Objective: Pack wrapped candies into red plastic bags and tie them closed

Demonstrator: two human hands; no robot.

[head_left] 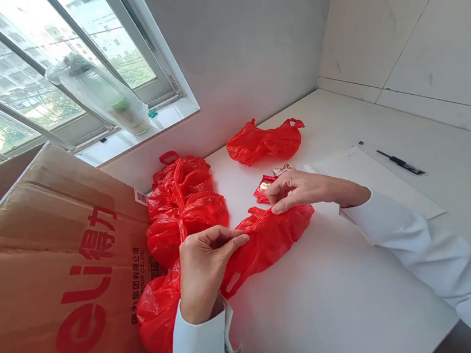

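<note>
Two hands pinching a red plastic bag on a white table

The left hand [204,270] and right hand [298,189] each pinch the crinkled bag [270,238] between thumb and fingers; a cardboard box [57,269] crowds its left, bare smooth tabletop [343,301] lies open nearer.

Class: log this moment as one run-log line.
left hand: pinches red bag | right hand: pinches same bag | nearby: tied red bags, cardboard box
</note>
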